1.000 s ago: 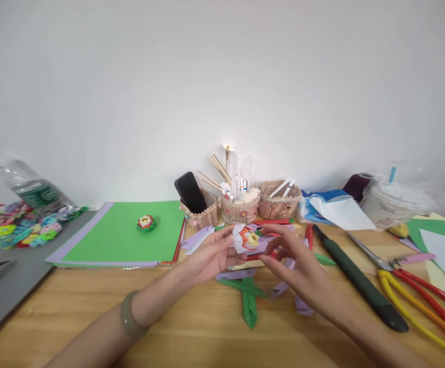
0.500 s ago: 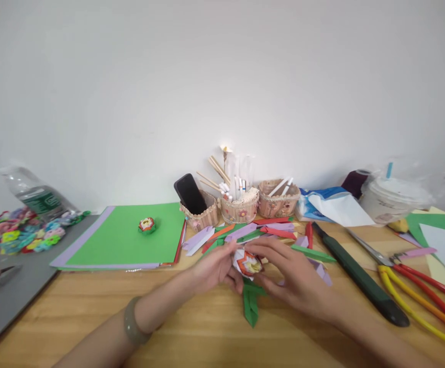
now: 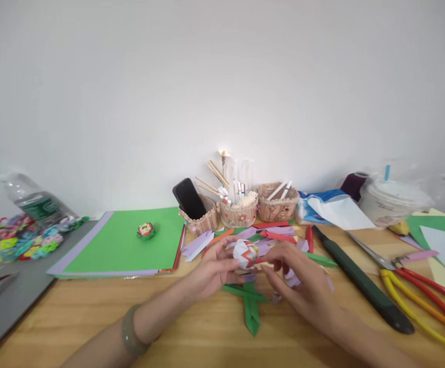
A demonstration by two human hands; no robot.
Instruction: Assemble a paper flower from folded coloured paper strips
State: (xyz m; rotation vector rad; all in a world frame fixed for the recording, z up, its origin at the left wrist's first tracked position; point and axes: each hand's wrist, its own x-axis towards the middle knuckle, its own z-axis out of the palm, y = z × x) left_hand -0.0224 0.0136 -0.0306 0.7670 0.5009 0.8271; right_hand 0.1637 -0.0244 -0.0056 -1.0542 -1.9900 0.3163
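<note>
So the folded-paper flower [image 3: 244,252] is the center of the clock here, held up over the tabletop [image 3: 161,319], white-ish outer petals with an orange-red zigzag through them and a bit of yellow showing on its 3 o'clock side. Left hand [image 3: 215,273] comes in from 8 o'clock and has it pinned between thumb and fingers; there's a greenish bangle [image 3: 130,331] on that wrist. Right hand [image 3: 302,280] comes in from 4 o'clock with curled fingers, tips right by the flower, but honestly I can't tell if they're pinching anything or just sitting next to it. Crossed green paper strips [image 3: 251,312] lie at 6 o'clock, and more folded strips in purple, red and orange are scattered behind the hands from about 11 round to 2. Over at 9 there's a second paper flower [image 3: 145,231], with green around its base, sitting on a stack of colored paper [image 3: 107,250]. Three little decorated baskets line up by the wall: the one between 10 and 11 has a black phone [image 3: 188,198] leaning in it, the 12 o'clock one is stuffed with sticks and cotton swabs, and the 1 o'clock one holds white sticks. Just past 3 there's a dark green-handled tool [image 3: 364,281], with yellow- and red-handled scissors beyond it.
</note>
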